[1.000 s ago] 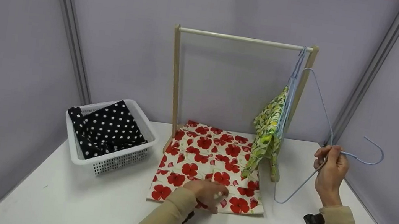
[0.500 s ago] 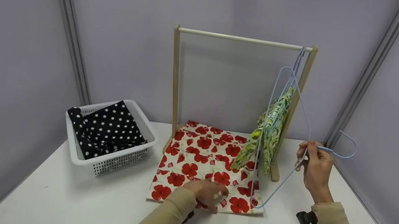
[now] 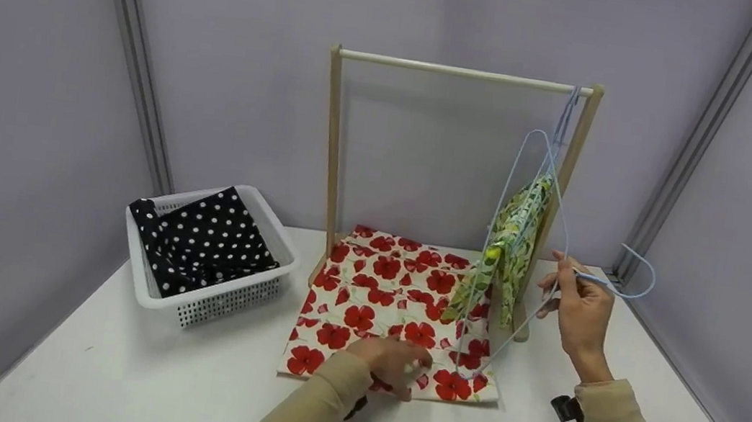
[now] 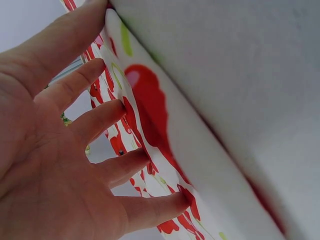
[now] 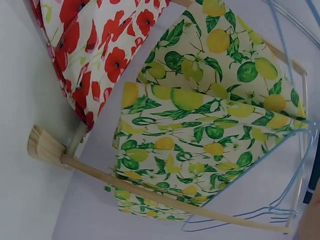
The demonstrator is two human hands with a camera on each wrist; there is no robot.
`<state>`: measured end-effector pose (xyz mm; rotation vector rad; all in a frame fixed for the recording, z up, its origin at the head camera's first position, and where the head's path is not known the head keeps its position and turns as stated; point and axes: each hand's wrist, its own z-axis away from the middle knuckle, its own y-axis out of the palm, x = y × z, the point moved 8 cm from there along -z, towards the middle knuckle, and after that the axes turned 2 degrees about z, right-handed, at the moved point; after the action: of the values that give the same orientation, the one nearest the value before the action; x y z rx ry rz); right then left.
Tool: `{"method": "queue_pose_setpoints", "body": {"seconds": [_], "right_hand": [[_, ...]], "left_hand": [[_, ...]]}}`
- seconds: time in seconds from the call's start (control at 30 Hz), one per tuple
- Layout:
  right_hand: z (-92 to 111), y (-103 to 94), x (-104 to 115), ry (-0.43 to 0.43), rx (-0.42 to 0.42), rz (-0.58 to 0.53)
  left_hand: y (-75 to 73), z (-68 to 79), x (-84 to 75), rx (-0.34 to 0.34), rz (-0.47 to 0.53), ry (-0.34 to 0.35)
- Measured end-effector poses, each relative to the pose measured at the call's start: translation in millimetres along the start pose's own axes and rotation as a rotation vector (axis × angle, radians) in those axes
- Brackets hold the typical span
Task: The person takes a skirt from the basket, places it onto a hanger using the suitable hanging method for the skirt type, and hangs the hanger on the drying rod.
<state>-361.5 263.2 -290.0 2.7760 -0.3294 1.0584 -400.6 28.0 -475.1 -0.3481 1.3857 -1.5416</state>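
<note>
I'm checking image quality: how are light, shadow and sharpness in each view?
Head view: soft, fairly even light, a faint shadow by the white plastic basket; left wrist view: the white cloth with red flowers looks soft along its near edge; right wrist view: the yellow-green lemon-print cloth is clear, but the pale wooden post looks bowed.

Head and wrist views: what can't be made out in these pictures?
Floor of the basket: head view, hidden by the dotted cloth.
Number of hangers on the rail: head view, they overlap.
Right hand: right wrist view, mostly cut off by right edge.
Table under the flowered cloth: head view, covered.
</note>
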Motion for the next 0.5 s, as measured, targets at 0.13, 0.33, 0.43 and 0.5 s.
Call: {"method": "queue_pose_setpoints", "body": {"seconds": [0.13, 0.33, 0.43, 0.5], "right_hand": [[2.8, -1.8, 19.6, -0.058, -0.063, 0.168], [4.6, -5.9, 15.1, -0.088, -0.082, 0.338], [4.8, -6.2, 8.0, -0.13, -0.076, 0.431], [6.1, -5.6, 7.5, -0.18, -0.082, 0.513]], "left_hand": [[-0.2, -1.6, -1.1, 0.004, -0.025, 0.01], [1.0, -1.8, -0.7, 0.023, 0.014, 0.003], [1.0, -1.0, -0.6, 0.028, 0.034, -0.002], [1.0, -0.7, -0.7, 0.027, 0.039, -0.004]]}}
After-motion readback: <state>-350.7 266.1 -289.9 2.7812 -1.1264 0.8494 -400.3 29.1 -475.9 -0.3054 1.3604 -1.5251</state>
